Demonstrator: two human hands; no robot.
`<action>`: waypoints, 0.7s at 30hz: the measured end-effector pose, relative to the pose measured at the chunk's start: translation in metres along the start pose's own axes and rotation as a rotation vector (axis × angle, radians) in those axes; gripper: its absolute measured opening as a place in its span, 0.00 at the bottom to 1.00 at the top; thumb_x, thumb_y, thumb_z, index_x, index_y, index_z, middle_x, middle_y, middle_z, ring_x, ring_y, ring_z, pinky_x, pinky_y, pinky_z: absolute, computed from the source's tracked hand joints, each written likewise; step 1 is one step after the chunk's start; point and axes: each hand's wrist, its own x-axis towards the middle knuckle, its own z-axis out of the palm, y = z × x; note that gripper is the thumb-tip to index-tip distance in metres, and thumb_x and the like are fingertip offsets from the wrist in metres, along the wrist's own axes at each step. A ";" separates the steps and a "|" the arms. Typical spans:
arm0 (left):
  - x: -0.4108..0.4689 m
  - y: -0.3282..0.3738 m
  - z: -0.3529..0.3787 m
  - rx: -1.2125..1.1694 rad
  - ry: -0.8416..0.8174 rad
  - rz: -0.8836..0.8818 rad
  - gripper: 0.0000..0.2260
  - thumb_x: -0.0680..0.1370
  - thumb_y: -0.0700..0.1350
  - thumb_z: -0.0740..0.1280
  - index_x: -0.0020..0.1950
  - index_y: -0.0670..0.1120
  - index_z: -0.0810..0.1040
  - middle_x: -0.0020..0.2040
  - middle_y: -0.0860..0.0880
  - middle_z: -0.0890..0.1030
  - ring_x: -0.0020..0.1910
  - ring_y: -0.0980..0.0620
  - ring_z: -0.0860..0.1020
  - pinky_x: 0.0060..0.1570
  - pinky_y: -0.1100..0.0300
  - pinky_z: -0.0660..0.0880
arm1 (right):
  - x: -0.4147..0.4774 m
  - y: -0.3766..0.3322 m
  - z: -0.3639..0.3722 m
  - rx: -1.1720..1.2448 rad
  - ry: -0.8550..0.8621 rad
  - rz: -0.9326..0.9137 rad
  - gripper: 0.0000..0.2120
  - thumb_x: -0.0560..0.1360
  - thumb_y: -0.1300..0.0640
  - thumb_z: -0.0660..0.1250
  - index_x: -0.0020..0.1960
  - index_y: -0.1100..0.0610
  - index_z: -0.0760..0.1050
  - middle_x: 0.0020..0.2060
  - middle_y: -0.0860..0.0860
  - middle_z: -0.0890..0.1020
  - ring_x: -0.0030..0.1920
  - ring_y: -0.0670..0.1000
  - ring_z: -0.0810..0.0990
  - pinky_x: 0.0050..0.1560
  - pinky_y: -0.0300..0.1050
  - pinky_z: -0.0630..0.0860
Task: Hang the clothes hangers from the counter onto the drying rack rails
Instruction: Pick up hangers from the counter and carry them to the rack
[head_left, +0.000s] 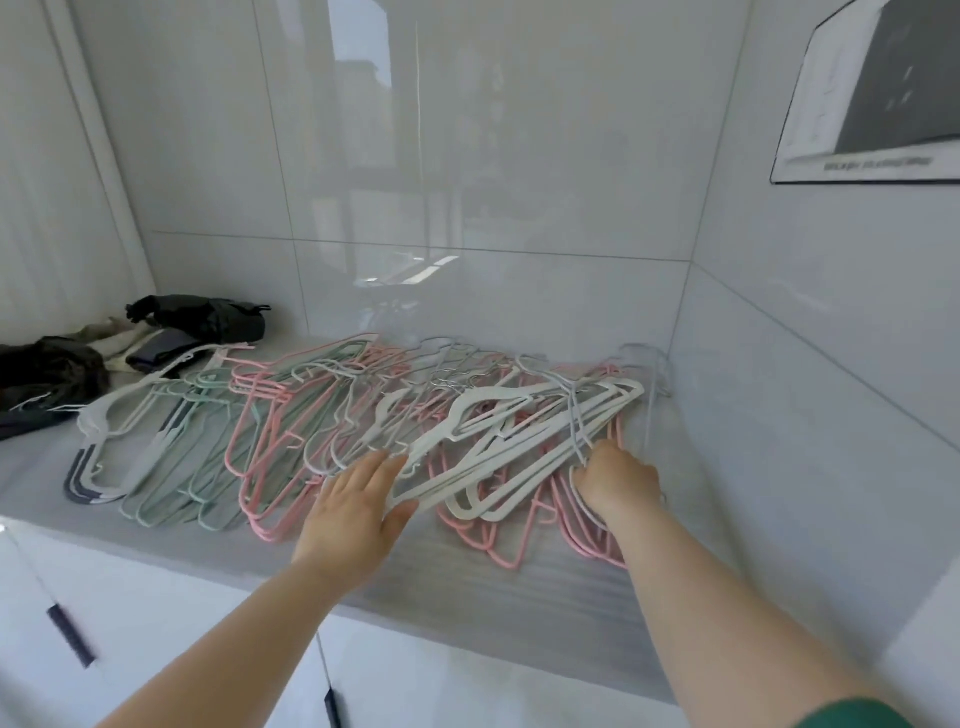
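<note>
Several clothes hangers lie in overlapping piles on the grey counter (498, 597): white hangers (524, 441) on top at the right, pink hangers (265, 447) in the middle and under the white ones, pale green hangers (176, 467) at the left. My left hand (358, 509) lies with straight fingers on the near end of the white bundle, thumb beside it. My right hand (618, 480) has its fingers curled round the thin bars of a few hangers at the right end of the pile. No drying rack is in view.
Dark clothes (202, 317) and a crumpled garment (47, 374) lie at the counter's far left. Glossy tiled walls close the back and the right side. White cabinet doors with dark handles (70, 636) sit below the counter's front edge.
</note>
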 end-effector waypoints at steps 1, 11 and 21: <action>0.006 0.001 0.004 -0.001 -0.025 0.011 0.42 0.67 0.73 0.34 0.74 0.54 0.53 0.75 0.54 0.55 0.75 0.54 0.53 0.72 0.58 0.49 | 0.003 0.000 0.004 0.008 -0.002 -0.002 0.13 0.79 0.57 0.55 0.60 0.60 0.69 0.57 0.56 0.79 0.58 0.57 0.76 0.59 0.47 0.67; 0.039 0.044 0.024 0.077 0.119 0.305 0.18 0.69 0.55 0.55 0.40 0.52 0.83 0.38 0.56 0.83 0.44 0.53 0.83 0.56 0.55 0.62 | -0.003 -0.008 0.024 0.281 0.116 -0.028 0.18 0.78 0.60 0.54 0.67 0.57 0.66 0.53 0.56 0.80 0.54 0.58 0.78 0.49 0.47 0.73; 0.091 0.119 0.045 -0.761 -0.369 -0.079 0.18 0.79 0.44 0.60 0.67 0.41 0.68 0.53 0.40 0.80 0.48 0.47 0.78 0.48 0.65 0.69 | -0.016 -0.002 0.021 0.258 0.161 -0.069 0.21 0.79 0.55 0.54 0.72 0.49 0.61 0.57 0.53 0.79 0.59 0.55 0.75 0.53 0.47 0.70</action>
